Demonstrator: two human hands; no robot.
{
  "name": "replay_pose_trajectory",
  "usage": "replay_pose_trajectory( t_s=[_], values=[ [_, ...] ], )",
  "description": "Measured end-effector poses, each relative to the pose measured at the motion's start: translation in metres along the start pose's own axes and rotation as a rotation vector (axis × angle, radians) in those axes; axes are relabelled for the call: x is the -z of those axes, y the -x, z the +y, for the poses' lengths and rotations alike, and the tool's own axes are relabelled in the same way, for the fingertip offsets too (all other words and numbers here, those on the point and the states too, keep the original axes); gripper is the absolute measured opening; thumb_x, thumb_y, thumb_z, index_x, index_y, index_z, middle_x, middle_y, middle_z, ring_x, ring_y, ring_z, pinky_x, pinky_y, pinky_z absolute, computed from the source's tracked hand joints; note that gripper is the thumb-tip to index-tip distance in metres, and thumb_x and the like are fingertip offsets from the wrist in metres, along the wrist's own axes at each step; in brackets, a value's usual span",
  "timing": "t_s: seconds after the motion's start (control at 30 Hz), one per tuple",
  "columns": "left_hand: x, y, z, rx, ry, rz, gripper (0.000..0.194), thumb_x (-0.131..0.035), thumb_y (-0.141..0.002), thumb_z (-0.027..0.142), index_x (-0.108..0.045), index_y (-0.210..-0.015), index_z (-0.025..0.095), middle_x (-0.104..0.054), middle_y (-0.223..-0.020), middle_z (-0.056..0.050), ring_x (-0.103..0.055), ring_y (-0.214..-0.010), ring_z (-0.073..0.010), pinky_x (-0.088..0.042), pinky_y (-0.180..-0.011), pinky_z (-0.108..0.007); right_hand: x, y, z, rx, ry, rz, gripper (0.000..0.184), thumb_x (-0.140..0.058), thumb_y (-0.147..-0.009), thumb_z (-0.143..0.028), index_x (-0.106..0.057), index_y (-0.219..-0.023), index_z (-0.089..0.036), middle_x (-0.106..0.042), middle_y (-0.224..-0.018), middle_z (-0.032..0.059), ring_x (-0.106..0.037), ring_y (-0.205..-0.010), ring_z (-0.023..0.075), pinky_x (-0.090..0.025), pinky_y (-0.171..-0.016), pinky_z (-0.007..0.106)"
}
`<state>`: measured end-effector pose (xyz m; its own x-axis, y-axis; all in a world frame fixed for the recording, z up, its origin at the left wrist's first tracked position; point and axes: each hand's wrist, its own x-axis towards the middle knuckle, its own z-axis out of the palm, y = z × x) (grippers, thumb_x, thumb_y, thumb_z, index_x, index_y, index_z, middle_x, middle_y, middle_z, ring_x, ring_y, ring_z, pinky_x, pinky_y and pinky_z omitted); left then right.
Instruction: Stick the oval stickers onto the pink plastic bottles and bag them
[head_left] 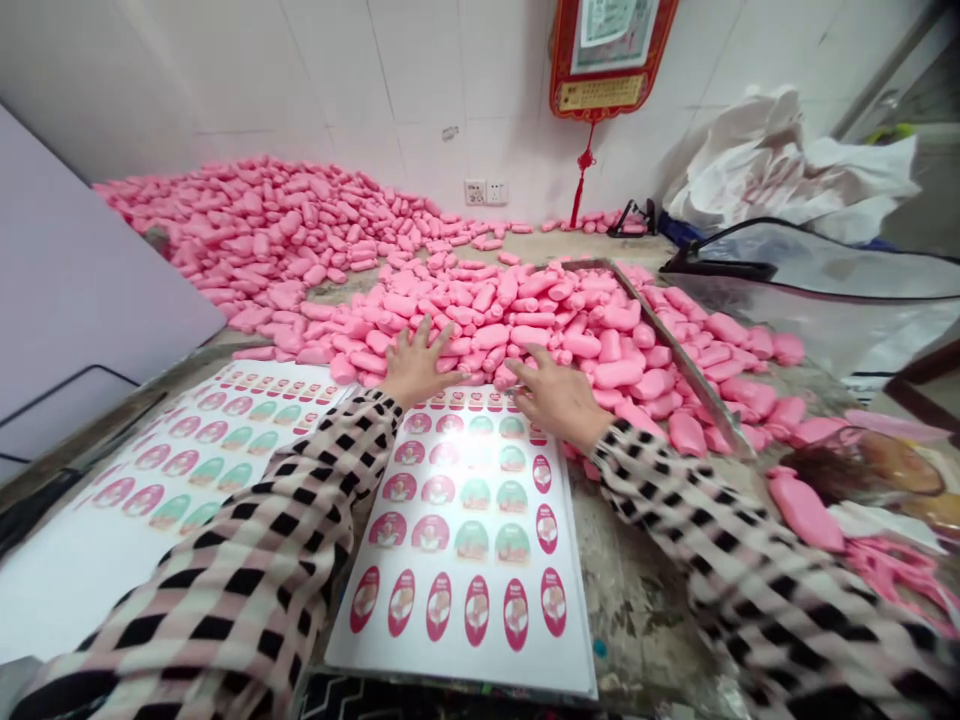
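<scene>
My left hand (421,367) reaches to the near edge of a heap of small pink plastic bottles (517,310), its fingers spread against them. To its right, my right hand (556,398) also stretches its fingers toward the same bottles, palm down over the top right corner of a sticker sheet (469,520). Nothing is gripped in either hand. The sheet carries rows of round pink and green stickers and pink oval ones. A second sheet stack (187,460) with similar stickers lies to the left, partly covered by my left sleeve.
A bigger mound of pink bottles (277,225) rises at the back left against the wall. A metal-edged tray (675,360) borders the heap on the right. Beyond it stand a clear plastic bag (832,290) and crumpled white bags (780,170). A pale panel (82,290) stands at left.
</scene>
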<state>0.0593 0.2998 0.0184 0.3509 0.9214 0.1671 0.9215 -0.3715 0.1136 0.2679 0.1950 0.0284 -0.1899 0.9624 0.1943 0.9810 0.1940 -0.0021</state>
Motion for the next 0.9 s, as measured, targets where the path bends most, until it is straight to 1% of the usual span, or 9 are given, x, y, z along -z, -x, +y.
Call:
replay_pose_trajectory(
  t_s=[0.07, 0.13, 0.2, 0.27, 0.37, 0.5, 0.7, 0.8, 0.9],
  values=[
    [-0.01, -0.002, -0.003, -0.04, -0.067, 0.005, 0.081, -0.048, -0.073, 0.063, -0.018, -0.142, 0.033, -0.015, -0.15, -0.008, -0.015, -0.128, -0.0446, -0.021, -0.093, -0.063, -0.007, -0.031, -0.013, 0.064, 0.015, -0.05, 0.057, -0.043, -0.083, -0.037, -0.027, -0.138, -0.033, -0.022, -0.144, 0.0112, -0.058, -0.092, 0.0249, -0.046, -0.068, 0.035],
    [-0.015, -0.003, 0.0, -0.102, -0.111, 0.045, 0.078, -0.048, -0.074, 0.061, -0.022, -0.141, 0.031, -0.019, -0.148, -0.009, -0.021, -0.125, -0.0428, -0.024, -0.092, -0.06, -0.015, -0.053, -0.021, 0.083, 0.037, -0.091, 0.069, -0.046, -0.083, -0.035, -0.012, -0.142, -0.032, -0.019, -0.145, 0.0149, -0.058, -0.094, 0.0255, -0.046, -0.068, 0.035],
    [-0.017, -0.004, 0.005, -0.158, -0.128, 0.06, 0.076, -0.052, -0.073, 0.057, -0.028, -0.14, 0.029, -0.026, -0.144, -0.011, -0.027, -0.12, -0.0405, -0.028, -0.09, -0.056, -0.021, -0.064, -0.023, 0.059, 0.059, -0.123, 0.076, -0.047, -0.083, -0.033, -0.001, -0.143, -0.029, -0.024, -0.141, 0.0178, -0.058, -0.095, 0.0262, -0.045, -0.07, 0.035],
    [-0.016, -0.004, 0.009, -0.222, -0.125, 0.068, 0.071, -0.056, -0.073, 0.051, -0.034, -0.136, 0.028, -0.036, -0.136, -0.012, -0.031, -0.116, -0.0385, -0.032, -0.086, -0.051, -0.023, -0.064, -0.019, 0.039, 0.072, -0.144, 0.074, -0.046, -0.084, -0.034, -0.002, -0.143, -0.027, -0.037, -0.132, 0.0171, -0.057, -0.096, 0.0265, -0.044, -0.071, 0.035],
    [-0.017, -0.004, 0.018, -0.378, -0.112, 0.098, 0.053, -0.053, -0.077, 0.041, -0.045, -0.128, 0.027, -0.046, -0.125, -0.011, -0.033, -0.111, -0.0363, -0.033, -0.082, -0.048, -0.018, -0.047, -0.004, 0.023, 0.096, -0.143, 0.058, -0.041, -0.087, -0.034, -0.018, -0.14, -0.028, -0.049, -0.12, 0.0134, -0.057, -0.094, 0.0251, -0.043, -0.071, 0.033],
    [-0.025, -0.003, 0.045, -0.558, -0.077, 0.085, 0.034, -0.049, -0.081, 0.03, -0.055, -0.114, 0.024, -0.05, -0.119, -0.011, -0.036, -0.107, -0.0331, -0.032, -0.081, -0.047, -0.009, -0.007, 0.021, -0.06, 0.162, -0.15, 0.044, -0.035, -0.09, -0.033, -0.033, -0.134, -0.028, -0.049, -0.12, 0.0127, -0.058, -0.088, 0.0227, -0.042, -0.067, 0.032],
    [-0.042, 0.002, 0.111, -0.696, 0.027, 0.021, 0.034, -0.048, -0.082, 0.029, -0.054, -0.114, 0.021, -0.051, -0.117, -0.011, -0.039, -0.105, -0.0295, -0.033, -0.083, -0.044, 0.001, 0.049, 0.055, -0.229, 0.197, -0.222, 0.044, -0.032, -0.091, -0.033, -0.033, -0.135, -0.031, -0.048, -0.122, 0.0106, -0.059, -0.084, 0.0221, -0.042, -0.061, 0.03],
    [-0.045, 0.007, 0.141, -0.718, 0.094, -0.003, 0.032, -0.046, -0.083, 0.029, -0.054, -0.113, 0.02, -0.052, -0.114, -0.012, -0.041, -0.106, -0.0295, -0.035, -0.083, -0.044, 0.009, 0.073, 0.058, -0.288, 0.171, -0.156, 0.042, -0.033, -0.091, -0.033, -0.038, -0.132, -0.027, -0.047, -0.123, 0.0111, -0.059, -0.084, 0.0221, -0.042, -0.06, 0.03],
    [-0.044, 0.01, 0.164, -0.716, 0.171, -0.036, 0.033, -0.046, -0.084, 0.03, -0.053, -0.114, 0.019, -0.054, -0.114, -0.012, -0.044, -0.106, -0.0283, -0.036, -0.085, -0.043, 0.013, 0.097, 0.052, -0.325, 0.11, -0.13, 0.041, -0.03, -0.091, -0.034, -0.041, -0.13, -0.026, -0.046, -0.125, 0.0104, -0.058, -0.089, 0.0216, -0.043, -0.063, 0.03]
  ],
)
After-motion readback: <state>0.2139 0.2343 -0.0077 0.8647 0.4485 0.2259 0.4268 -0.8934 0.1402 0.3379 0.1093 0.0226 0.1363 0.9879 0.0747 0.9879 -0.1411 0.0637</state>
